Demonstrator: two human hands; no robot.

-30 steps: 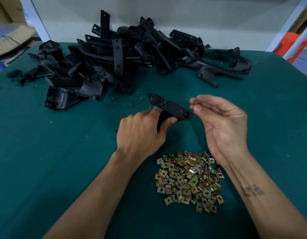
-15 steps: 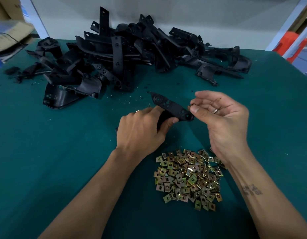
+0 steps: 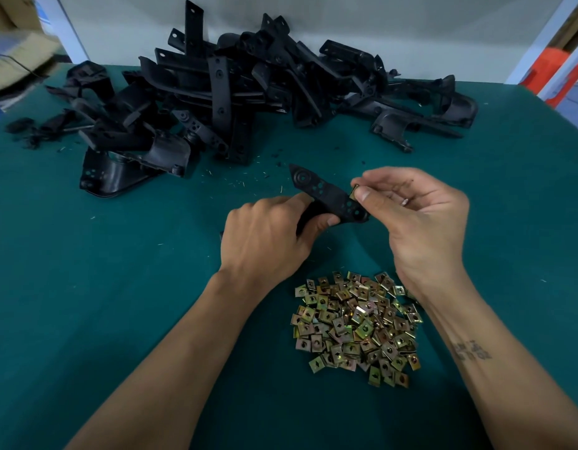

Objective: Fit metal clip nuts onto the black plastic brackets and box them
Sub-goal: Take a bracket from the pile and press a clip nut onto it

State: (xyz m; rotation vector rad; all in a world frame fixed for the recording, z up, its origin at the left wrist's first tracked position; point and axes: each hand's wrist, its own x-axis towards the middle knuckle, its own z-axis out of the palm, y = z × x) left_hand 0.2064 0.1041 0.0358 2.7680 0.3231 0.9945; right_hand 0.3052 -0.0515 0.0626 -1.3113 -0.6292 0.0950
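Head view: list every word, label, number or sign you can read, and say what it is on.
Dark tattoo lettering on the right forearm: two short lines, too blurred to read.
Brown cardboard boxes at the far left: blurred, no print legible.
Black plastic brackets and brass-coloured metal clip nuts: no markings visible.

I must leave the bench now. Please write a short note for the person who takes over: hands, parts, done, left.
Left hand grips one black bracket above the green table.
Right hand pinches one clip nut at the bracket's edge; whether it is seated cannot be told.
Loose clip nuts lie in a heap near the person; the pile of brackets lies at the far side.
Done: none visibly finished. Left: fit this nut, the pile, then boxing; no box in view.
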